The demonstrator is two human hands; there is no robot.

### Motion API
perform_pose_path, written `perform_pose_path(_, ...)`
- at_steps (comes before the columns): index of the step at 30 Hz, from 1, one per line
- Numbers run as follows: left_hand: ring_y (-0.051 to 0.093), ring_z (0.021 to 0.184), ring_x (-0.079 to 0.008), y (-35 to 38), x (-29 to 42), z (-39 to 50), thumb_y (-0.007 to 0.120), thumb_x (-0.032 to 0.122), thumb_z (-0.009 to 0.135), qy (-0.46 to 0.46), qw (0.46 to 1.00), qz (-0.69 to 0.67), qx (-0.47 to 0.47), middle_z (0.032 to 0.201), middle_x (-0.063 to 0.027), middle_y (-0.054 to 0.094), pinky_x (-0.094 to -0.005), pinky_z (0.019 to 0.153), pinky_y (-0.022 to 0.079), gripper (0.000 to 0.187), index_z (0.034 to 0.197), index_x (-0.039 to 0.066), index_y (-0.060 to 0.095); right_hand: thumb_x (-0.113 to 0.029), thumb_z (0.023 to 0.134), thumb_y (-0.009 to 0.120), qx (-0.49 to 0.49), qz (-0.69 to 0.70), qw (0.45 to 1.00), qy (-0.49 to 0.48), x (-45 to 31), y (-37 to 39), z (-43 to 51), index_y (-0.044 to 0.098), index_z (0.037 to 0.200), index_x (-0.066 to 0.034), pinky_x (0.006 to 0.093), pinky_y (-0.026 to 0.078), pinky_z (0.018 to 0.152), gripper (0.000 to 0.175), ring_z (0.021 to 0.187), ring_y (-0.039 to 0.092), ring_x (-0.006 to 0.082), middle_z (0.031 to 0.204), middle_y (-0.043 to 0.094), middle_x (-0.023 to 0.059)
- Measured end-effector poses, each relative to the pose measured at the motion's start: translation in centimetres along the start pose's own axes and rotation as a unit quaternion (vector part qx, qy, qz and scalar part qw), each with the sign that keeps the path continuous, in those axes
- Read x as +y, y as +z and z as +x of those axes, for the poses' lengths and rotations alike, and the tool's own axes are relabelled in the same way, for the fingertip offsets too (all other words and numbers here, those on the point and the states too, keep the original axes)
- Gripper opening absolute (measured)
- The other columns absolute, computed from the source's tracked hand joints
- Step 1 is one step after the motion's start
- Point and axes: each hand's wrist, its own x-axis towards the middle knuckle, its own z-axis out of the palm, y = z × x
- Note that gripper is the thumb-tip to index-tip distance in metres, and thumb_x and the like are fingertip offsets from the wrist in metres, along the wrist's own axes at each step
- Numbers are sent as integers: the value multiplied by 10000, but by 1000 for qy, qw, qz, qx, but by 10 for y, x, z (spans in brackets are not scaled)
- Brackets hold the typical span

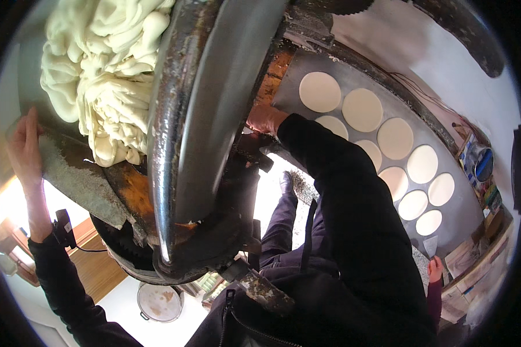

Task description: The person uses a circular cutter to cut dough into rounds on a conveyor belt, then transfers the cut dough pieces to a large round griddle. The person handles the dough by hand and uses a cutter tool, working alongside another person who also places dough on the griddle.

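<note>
A big folded mass of pale dough (108, 78) lies on the left side of a rolling machine, against its shiny metal roller (199, 130). My left hand (26, 149) is at the outer edge of the machine's dough-crusted metal plate (78, 173), fingers extended and nothing visible in them. Across the roller, my right hand (267, 119) reaches to the rust-brown part of the machine frame (278, 71). The roller hides its fingertips, so whether it grips anything cannot be told. Several flat dough rounds (362, 110) lie on a grey metal sheet (456, 221) to the right.
Another person's hand (435, 271) holds a flat scraper (430, 246) at the sheet's near end. A toothed gear wheel (117, 236) sits low on the machine. A lidded pot (159, 302) stands at lower left. Cables (434, 97) run along the wall.
</note>
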Motion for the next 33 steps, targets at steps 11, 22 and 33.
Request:
perform_pose_path(11, 550, 760, -100, 3, -4, 1, 649, 458, 969, 8, 998, -31, 62, 750, -8, 615, -245, 756, 438, 477, 849, 2, 720, -151, 885, 622, 142, 126, 979, 79, 3, -86, -46, 592, 922, -58, 480, 513, 695, 105, 787, 669, 367, 802, 656, 169)
perform_pose_path(22, 567, 792, -99, 3, -6, 1, 652, 430, 976, 9, 996, -58, 72, 811, -16, 645, -252, 782, 451, 445, 965, -5, 743, -148, 909, 577, 101, 56, 993, -27, -7, -15, -7, 609, 886, -66, 476, 512, 683, 91, 810, 696, 341, 804, 662, 167)
perform_pose_path(33, 556, 787, -94, -6, -2, -4, 633, 394, 1001, 33, 997, -29, 68, 809, -5, 623, -245, 780, 448, 428, 998, -23, 733, -123, 868, 582, -43, 44, 997, -54, 3, -8, 12, 600, 822, -61, 522, 480, 636, 80, 742, 675, 398, 763, 644, 198)
